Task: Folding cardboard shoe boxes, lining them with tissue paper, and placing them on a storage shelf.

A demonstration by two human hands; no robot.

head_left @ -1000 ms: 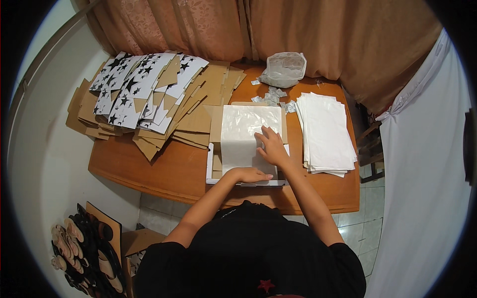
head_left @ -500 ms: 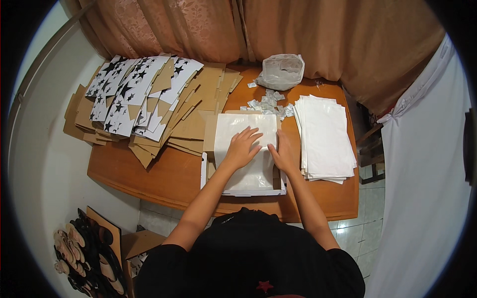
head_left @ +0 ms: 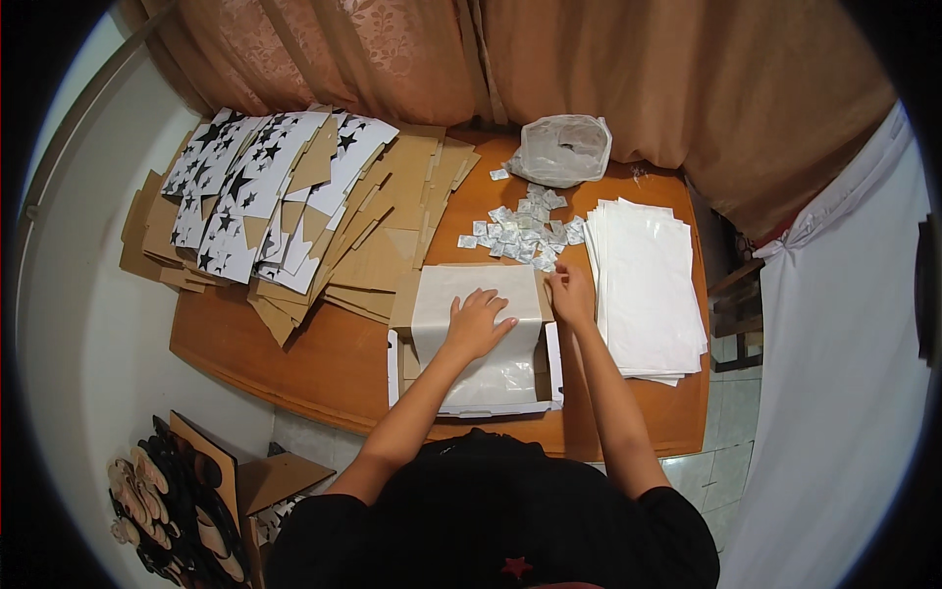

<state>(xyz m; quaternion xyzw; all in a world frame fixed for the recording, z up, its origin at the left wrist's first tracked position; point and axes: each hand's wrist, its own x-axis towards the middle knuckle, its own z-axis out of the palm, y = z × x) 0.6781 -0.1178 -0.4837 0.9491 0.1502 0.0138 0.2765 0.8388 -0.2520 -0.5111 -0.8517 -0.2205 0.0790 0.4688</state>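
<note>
one sheet of white tissue paper (head_left: 481,329) lies spread inside an open white cardboard box (head_left: 555,365) at the near edge of the wooden table (head_left: 294,358). left hand (head_left: 478,322) rests flat on the sheet, fingers spread, grasping nothing. right hand (head_left: 571,296) sits at the sheet's far right corner, fingers curled; whether it pinches the paper cannot be told. just right of the box lies a stack of white sheets (head_left: 643,285). beyond it, small silver sachets (head_left: 520,231) are scattered near a clear plastic bag (head_left: 562,149). left, flat cardboard blanks with black stars (head_left: 265,196) fan out.
</note>
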